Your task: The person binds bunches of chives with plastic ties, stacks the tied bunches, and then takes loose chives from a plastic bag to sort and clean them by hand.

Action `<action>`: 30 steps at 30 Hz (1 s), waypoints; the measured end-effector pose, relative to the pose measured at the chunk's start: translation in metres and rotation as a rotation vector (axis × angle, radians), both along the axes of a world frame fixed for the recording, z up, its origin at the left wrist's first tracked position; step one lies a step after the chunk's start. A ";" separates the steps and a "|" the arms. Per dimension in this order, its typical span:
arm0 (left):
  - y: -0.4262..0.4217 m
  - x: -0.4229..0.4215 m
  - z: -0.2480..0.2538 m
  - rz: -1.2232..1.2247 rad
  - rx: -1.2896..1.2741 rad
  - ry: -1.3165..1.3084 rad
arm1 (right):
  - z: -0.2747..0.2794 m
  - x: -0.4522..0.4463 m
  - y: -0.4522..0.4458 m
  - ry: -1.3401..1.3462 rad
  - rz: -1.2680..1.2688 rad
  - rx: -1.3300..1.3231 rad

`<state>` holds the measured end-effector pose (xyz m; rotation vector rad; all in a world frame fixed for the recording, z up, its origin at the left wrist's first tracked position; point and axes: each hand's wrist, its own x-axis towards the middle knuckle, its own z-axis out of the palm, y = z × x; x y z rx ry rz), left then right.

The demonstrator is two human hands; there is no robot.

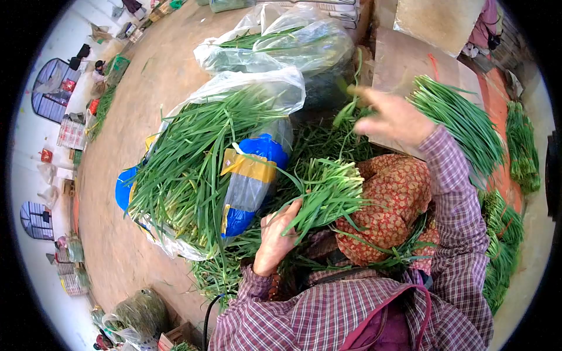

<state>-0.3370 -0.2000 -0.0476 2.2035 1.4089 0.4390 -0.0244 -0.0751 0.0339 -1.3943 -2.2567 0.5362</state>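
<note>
My left hand (278, 234) is closed around a bunch of garlic chives (328, 187), its pale cut ends pointing right above my knee. Raised over the lap's far side, my right hand (392, 114) is slightly blurred with its fingers apart. Loose green leaves (346, 111) are by its fingertips, seemingly in the air. Left of my hands, an opened plastic sack (293, 88) with blue and yellow bands overflows with a heap of chives (199, 158). A neat pile of chives (459, 120) lies on a board right of my right hand.
Another clear sack (316, 47) of greens stands behind the open one. Tied bundles (500, 234) line the right side on an orange strip. Loose leaves (216, 275) litter the floor (117, 193) around me. A person (99, 73) sits far off at the left wall.
</note>
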 end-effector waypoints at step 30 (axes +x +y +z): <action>-0.001 0.006 -0.004 0.168 0.115 -0.052 | 0.014 0.026 0.007 0.667 -0.487 -0.329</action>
